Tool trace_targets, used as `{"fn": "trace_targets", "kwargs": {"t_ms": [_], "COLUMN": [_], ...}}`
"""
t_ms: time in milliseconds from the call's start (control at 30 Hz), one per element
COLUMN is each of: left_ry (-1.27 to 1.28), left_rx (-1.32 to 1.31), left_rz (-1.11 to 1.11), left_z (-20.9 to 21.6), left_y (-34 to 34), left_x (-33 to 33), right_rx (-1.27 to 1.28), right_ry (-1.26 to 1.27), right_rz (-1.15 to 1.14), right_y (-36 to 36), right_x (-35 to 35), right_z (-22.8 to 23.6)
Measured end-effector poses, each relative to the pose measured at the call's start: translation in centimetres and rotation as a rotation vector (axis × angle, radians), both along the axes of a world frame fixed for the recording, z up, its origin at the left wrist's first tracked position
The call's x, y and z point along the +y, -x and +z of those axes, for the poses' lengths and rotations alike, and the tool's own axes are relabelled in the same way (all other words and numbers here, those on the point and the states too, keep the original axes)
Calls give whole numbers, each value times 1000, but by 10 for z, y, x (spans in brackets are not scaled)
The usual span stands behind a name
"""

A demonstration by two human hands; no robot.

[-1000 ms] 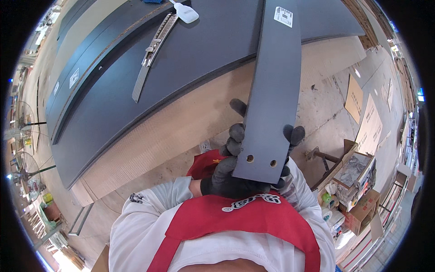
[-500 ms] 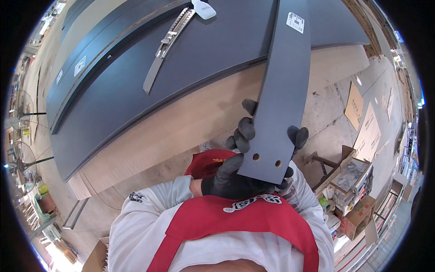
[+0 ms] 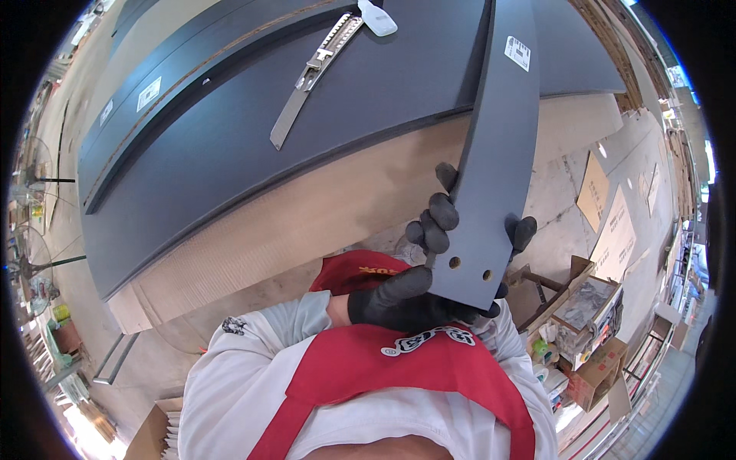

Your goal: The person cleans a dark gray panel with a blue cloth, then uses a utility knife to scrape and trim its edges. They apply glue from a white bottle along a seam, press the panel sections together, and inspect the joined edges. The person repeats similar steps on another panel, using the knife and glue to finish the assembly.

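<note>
At the far left I am seeing a fan standing beyond the work. Next, a dark board with white labels is lying along the far side of a large dark panel, and the panel is resting on brown cardboard. Near the middle, a metal cutter is lying aslant on the panel, its blade pointing toward me. My left hand, gloved in black, is holding the near end of a long grey strip from below. The strip is tilting away from me, its two holes showing at the near end and its far part reaching over the panel. My right hand, also gloved, is gripping the strip too, mostly hiding beneath it; how tightly its fingers are closing underneath, I cannot tell. At the right, flat sheets are lying on the floor near an open carton.
</note>
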State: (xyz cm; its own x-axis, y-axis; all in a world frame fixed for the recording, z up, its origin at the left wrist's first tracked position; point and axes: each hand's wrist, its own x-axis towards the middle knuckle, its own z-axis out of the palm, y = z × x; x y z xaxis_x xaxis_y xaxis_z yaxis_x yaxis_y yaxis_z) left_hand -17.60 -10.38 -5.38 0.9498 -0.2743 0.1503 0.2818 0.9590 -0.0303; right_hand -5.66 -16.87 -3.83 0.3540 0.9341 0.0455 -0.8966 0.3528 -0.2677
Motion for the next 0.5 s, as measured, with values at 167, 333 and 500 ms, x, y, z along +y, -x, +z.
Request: {"fn": "trace_targets", "kwargs": {"t_ms": [167,333,500], "left_ry": [-96,-177,-450], "left_rx": [111,138,128], "left_rz": [-32,-101,-132], "left_z": [30,39,49], "left_y": [4,2,-9], "left_x": [10,12,23], "right_rx": [32,163,67], "right_ry": [-41,-277,-212], "right_rz": [-22,-2,-45], "right_y": [5,5,-9], "right_x": [-3,-2,-11], "right_z": [5,6,0]}}
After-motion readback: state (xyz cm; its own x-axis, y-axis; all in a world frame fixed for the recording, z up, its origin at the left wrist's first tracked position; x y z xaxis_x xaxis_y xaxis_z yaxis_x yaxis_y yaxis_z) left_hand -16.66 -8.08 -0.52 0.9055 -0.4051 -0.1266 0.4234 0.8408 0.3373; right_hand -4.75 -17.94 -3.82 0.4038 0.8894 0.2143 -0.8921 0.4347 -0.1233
